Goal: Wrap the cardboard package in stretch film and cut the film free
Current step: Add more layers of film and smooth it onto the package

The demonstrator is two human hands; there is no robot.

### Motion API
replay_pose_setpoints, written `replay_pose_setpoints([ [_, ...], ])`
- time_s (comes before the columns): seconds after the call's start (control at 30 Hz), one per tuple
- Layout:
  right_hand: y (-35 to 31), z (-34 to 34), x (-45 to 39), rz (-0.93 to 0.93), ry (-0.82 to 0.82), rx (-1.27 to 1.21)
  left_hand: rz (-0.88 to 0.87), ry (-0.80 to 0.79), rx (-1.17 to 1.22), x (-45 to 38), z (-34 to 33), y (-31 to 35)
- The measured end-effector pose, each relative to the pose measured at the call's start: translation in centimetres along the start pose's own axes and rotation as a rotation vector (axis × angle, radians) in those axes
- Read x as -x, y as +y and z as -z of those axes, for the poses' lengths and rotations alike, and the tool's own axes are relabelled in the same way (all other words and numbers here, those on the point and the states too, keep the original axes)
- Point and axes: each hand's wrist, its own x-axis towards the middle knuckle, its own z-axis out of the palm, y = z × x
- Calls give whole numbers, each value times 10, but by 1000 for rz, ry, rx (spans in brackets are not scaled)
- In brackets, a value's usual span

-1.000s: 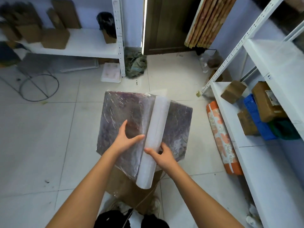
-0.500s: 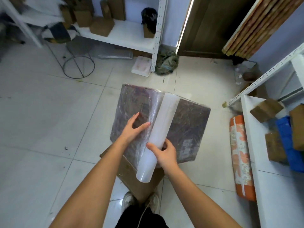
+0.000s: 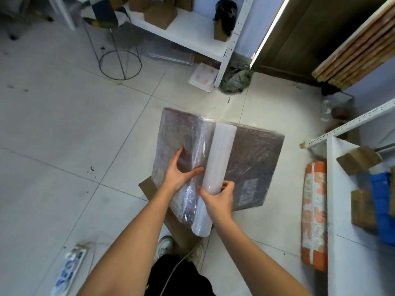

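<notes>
Package (image 3: 254, 159) was a flat, boxy cardboard block, already skinned in glossy, wrinkled clear film (image 3: 199, 146); cardboard read dull purplish-brown through it, with a pale printed label near the lower right corner. It sat tilted, propped on a plain brown cardboard box (image 3: 149, 189) on the floor (image 3: 64, 135), right in front of the person's feet. Film roll (image 3: 215, 165) was a smooth, matte white cylinder lying lengthwise across the package top, near end overhanging the package edge. A slack, crinkled sheet of film ran from the roll left over the package face. Left hand (image 3: 178, 174) lay flat on that film, fingers spread and straight, thumb pointing at the roll, gripping nothing. Right hand (image 3: 218, 198) was curled around the roll's lower part, thumb on the left side, fingers on the right. Floor was pale glossy tile with grey grout and a few dark scuffs. Around: white metal shelf (image 3: 192, 33) at the back with small brown boxes, wire stool (image 3: 119, 60) at its left, crumpled green cloth (image 3: 235, 80) by the shelf leg, dark wooden door (image 3: 303, 39), orange patterned roll (image 3: 314, 214) on the floor beside a right-hand white shelf (image 3: 342, 210), power strip (image 3: 68, 272) at lower left. Both forearms hid the box's near side.
</notes>
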Motion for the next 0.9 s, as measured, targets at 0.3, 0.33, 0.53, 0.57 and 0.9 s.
replay_pose_setpoints([
  [0.3,-1,-23,-11,66,-227,64,94,28,151,-3,33,-21],
  [0.33,-2,-26,-10,68,-247,64,105,30,148,-3,36,-23],
  [0.53,-6,-50,-6,78,-295,96,144,35,209,-8,54,-42],
  [0.57,-6,-55,-5,80,-306,109,164,33,235,-9,57,-45],
  [0.9,-1,-95,-7,183,-412,128,253,63,384,-18,84,-82],
])
